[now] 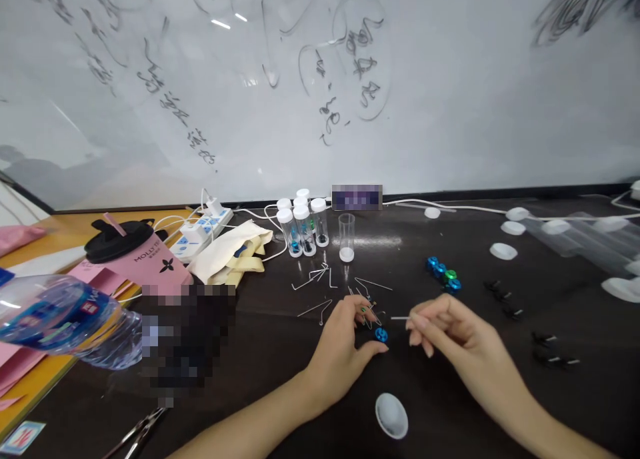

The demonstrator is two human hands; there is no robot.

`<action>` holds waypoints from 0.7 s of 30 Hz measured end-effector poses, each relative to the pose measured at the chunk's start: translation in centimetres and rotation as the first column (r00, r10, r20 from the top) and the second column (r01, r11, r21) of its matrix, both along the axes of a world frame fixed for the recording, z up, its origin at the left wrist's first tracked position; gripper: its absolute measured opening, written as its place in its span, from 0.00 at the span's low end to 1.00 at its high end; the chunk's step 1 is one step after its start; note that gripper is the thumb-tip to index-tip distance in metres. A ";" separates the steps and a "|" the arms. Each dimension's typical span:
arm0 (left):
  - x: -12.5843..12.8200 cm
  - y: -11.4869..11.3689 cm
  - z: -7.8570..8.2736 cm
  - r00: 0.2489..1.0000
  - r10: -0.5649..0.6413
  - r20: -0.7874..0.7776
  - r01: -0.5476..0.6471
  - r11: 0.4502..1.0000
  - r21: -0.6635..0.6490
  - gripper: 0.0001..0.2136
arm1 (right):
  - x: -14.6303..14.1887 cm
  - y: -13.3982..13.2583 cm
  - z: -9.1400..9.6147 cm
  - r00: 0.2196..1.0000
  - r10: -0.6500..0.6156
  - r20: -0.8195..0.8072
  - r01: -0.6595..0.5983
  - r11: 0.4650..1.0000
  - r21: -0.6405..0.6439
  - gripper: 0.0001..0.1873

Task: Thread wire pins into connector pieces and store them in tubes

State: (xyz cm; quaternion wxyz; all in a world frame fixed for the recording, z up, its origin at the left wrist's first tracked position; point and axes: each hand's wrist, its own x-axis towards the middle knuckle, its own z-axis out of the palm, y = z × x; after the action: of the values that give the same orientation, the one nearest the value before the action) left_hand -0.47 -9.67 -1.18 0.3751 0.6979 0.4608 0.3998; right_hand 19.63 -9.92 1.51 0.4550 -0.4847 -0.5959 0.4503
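My right hand [445, 329] pinches a thin, pale straight rod [400, 318] that points left. My left hand [347, 342] is low over the dark table, its thumb and curled fingers apart. A small blue round piece [381, 335] lies between them, close to the thumb tip; whether they touch is unclear. Bent metal wires [369, 320] and a bit of green are partly hidden by the left fingers. More bent wires [320, 272] lie beyond that hand. A white cap [392, 415] rests on the table in front of both hands.
Several capped clear tubes [303, 229] and an uncapped tube [347, 239] stand at the back. Blue and green pieces [443, 273], black clips [513, 312] and white caps [503, 251] lie right. Left are a bottle [65, 319], pink cup [140, 255], power strip [203, 235] and pliers [137, 435].
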 end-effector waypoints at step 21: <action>0.2 0.2 -0.6 0.999 -0.039 -0.018 0.040 0.998 0.046 0.21 | 0.5 0.2 -2.2 1.000 -0.019 -0.022 0.015 0.987 -0.162 0.12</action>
State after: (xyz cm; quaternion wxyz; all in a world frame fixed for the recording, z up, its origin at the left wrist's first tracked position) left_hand -0.23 -9.46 -1.79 0.3626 0.7190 0.4406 0.3968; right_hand 20.11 -9.70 -0.70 0.4251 -0.5198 -0.5480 0.4988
